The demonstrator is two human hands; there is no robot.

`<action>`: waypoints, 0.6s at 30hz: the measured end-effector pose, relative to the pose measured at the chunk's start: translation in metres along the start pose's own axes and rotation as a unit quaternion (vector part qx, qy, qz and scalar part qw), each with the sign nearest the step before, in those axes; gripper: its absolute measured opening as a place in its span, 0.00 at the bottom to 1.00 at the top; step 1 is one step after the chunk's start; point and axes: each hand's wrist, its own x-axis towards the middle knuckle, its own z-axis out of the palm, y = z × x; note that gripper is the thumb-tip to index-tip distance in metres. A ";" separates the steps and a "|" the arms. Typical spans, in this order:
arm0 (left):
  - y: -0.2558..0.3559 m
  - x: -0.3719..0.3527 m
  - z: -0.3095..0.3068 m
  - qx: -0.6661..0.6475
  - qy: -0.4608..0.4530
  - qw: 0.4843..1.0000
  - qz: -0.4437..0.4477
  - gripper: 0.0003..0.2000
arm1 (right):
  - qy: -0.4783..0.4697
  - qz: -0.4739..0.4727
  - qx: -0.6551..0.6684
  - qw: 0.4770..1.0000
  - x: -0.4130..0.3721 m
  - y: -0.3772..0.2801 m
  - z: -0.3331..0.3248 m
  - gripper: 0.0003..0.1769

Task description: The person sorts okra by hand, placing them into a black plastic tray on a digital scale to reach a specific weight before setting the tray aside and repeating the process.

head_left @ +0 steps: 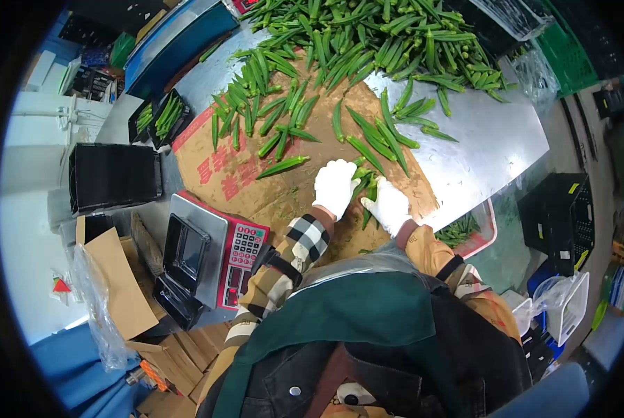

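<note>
My left hand (pixel 335 187), in a white glove, is closed with its fingers curled against a few okra pods (pixel 361 187). Beside it, my right hand (pixel 390 207), gloved too, pinches the same small bunch between thumb and fingers. The pods' lower parts point down toward my apron. Under both hands lies a soiled cardboard sheet (pixel 246 191) with red print. Just beyond the fingers, loose okra (pixel 378 136) is scattered on the cardboard. A large okra heap (pixel 396 35) covers the far side of the metal table (pixel 497 129).
On the left, a red scale (pixel 246 244) carries an empty black tray (pixel 185 244). Filled okra trays (pixel 167 120) stand farther back, near a black box (pixel 115 177). An open carton (pixel 120 282) is at lower left. Black crates (pixel 556 219) and a white basket (pixel 573 306) stand right.
</note>
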 end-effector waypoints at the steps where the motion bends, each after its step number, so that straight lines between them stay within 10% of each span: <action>1: 0.003 0.001 0.001 0.012 0.005 1.000 0.009 0.12 | -0.007 0.005 0.002 1.000 0.003 0.000 -0.004 0.37; 4: -0.001 0.001 -0.001 0.005 -0.014 1.000 0.012 0.13 | 0.029 -0.022 0.013 0.999 0.002 0.007 -0.004 0.29; 8: -0.029 -0.022 -0.020 -0.213 0.088 0.971 -0.061 0.17 | -0.136 0.150 0.449 0.870 0.011 0.028 -0.036 0.14; 11: -0.049 -0.035 -0.069 -0.585 -0.003 0.775 -0.240 0.16 | -0.108 0.143 0.686 0.705 0.018 0.046 -0.045 0.12; 14: -0.070 -0.048 -0.080 -0.697 -0.010 0.666 -0.267 0.15 | -0.087 0.147 0.702 0.692 0.034 0.028 -0.068 0.09; 18: -0.028 -0.040 -0.068 -0.477 0.040 0.854 -0.203 0.18 | 0.044 -0.057 0.305 0.950 0.078 0.001 -0.046 0.14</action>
